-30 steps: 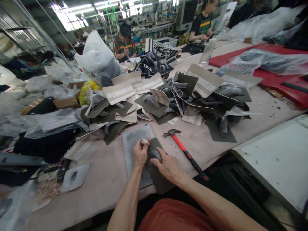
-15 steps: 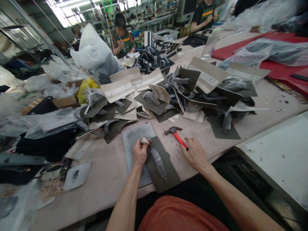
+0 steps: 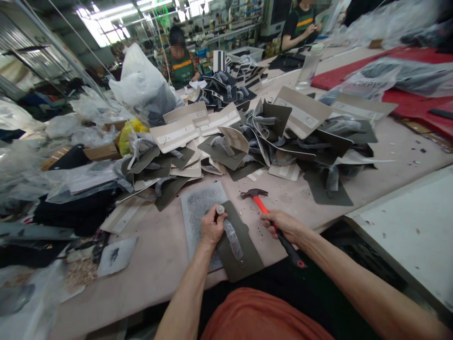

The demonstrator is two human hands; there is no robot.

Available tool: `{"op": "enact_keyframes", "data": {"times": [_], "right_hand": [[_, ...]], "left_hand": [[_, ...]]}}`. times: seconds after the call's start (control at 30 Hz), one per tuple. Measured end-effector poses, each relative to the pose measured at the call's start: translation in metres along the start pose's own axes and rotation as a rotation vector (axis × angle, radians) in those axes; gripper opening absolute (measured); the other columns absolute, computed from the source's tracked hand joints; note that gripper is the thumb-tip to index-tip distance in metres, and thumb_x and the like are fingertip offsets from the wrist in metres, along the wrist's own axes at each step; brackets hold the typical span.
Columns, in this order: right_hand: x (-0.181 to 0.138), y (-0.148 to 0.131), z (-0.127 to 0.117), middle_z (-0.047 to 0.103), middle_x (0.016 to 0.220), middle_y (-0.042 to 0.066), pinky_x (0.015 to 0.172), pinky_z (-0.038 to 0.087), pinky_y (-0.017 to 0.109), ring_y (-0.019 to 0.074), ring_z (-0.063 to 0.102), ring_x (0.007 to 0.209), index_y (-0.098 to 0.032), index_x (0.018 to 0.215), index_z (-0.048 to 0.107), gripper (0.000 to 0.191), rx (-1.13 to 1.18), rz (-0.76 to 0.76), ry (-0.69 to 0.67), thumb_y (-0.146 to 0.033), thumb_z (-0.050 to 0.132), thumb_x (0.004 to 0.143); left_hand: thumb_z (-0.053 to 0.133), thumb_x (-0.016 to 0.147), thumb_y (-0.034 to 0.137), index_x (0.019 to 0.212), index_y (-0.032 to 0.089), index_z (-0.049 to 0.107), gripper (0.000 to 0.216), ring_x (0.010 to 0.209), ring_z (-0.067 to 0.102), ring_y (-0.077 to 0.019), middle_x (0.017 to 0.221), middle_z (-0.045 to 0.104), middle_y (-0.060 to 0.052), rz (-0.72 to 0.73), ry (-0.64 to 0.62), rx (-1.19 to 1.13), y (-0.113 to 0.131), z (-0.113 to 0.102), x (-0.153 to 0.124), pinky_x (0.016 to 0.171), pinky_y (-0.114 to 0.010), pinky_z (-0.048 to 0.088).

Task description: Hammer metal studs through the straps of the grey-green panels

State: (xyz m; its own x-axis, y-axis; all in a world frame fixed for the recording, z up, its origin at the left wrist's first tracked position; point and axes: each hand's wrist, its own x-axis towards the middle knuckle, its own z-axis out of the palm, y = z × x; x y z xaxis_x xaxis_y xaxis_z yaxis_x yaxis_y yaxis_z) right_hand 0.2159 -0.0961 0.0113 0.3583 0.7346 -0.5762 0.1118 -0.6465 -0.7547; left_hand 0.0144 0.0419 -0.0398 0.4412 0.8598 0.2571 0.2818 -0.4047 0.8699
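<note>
My left hand [image 3: 212, 225] is closed around a short round punch-like tool [image 3: 220, 209], its pale end facing up. The tool stands at the upper end of a plastic-wrapped handle [image 3: 233, 240] on a dark olive panel [image 3: 249, 257]. Beneath the panel's left part lies a grey, speckled slab [image 3: 198, 203]. My right hand [image 3: 281, 224] grips a claw hammer [image 3: 260, 203] by its red and black handle, right of the panel. The hammer's head points away to the left, over or on the table; contact cannot be made out.
A large heap of similar panels [image 3: 212, 137] spreads across the table beyond my hands. Small bits litter the table [image 3: 279, 198]. Plastic bags [image 3: 141, 85] crowd the left, with a small grey slab [image 3: 116, 255] nearer. Two people work across the table.
My right hand has shifted left and is now wrapped round the hammer's handle. The tool in my left hand has turned from tilted to more upright over the panel.
</note>
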Motion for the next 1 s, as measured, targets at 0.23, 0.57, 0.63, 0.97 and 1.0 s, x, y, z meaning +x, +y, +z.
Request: {"op": "enact_keyframes", "data": {"times": [0.23, 0.57, 0.63, 0.97, 1.0], "right_hand": [[-0.044, -0.051, -0.001, 0.049, 0.061, -0.001, 0.052, 0.03, 0.026, 0.012, 0.043, 0.051, -0.021, 0.084, 0.049, 0.037, -0.28, -0.656, 0.405, -0.049, 0.03, 0.098], [-0.079, -0.103, -0.025, 0.051, 0.06, -0.001, 0.05, 0.025, 0.026, 0.0115, 0.04, 0.048, -0.022, 0.085, 0.047, 0.034, -0.541, -0.937, 0.649, -0.045, 0.029, 0.102], [-0.081, -0.108, -0.02, 0.053, 0.065, 0.0, 0.053, 0.031, 0.027, 0.0131, 0.046, 0.053, -0.022, 0.09, 0.047, 0.035, -0.37, -0.954, 0.819, -0.046, 0.024, 0.102], [-0.027, -0.027, -0.006, 0.062, 0.068, 0.004, 0.054, 0.023, 0.028, 0.0147, 0.05, 0.055, -0.019, 0.091, 0.055, 0.034, -0.831, -0.52, 0.159, -0.041, 0.032, 0.101], [-0.025, -0.026, -0.01, 0.061, 0.068, 0.003, 0.055, 0.026, 0.028, 0.0148, 0.051, 0.056, -0.019, 0.089, 0.054, 0.034, -0.778, -0.474, 0.155, -0.04, 0.031, 0.101]], "left_hand": [[0.064, 0.082, 0.025, 0.098, 0.021, 0.069, 0.018, 0.083, 0.069, -0.0208, 0.091, 0.075, -0.004, -0.003, 0.013, 0.019, -0.003, 0.001, -0.001, 0.08, -0.031, 0.051], [0.063, 0.082, 0.023, 0.097, 0.022, 0.069, 0.016, 0.084, 0.068, -0.0204, 0.09, 0.074, -0.003, 0.021, -0.008, 0.009, -0.006, 0.0, -0.001, 0.079, -0.031, 0.05], [0.062, 0.083, 0.023, 0.098, 0.021, 0.069, 0.016, 0.085, 0.068, -0.0205, 0.091, 0.074, -0.004, 0.021, -0.008, 0.007, -0.007, 0.0, -0.001, 0.081, -0.031, 0.05], [0.063, 0.079, 0.022, 0.093, 0.021, 0.069, 0.015, 0.079, 0.067, -0.0199, 0.085, 0.073, -0.003, -0.02, 0.001, -0.044, -0.004, -0.001, -0.001, 0.076, -0.03, 0.05], [0.063, 0.079, 0.021, 0.095, 0.021, 0.069, 0.016, 0.081, 0.068, -0.0203, 0.087, 0.074, -0.003, -0.02, -0.001, -0.049, -0.004, -0.001, -0.001, 0.077, -0.031, 0.05]]}}
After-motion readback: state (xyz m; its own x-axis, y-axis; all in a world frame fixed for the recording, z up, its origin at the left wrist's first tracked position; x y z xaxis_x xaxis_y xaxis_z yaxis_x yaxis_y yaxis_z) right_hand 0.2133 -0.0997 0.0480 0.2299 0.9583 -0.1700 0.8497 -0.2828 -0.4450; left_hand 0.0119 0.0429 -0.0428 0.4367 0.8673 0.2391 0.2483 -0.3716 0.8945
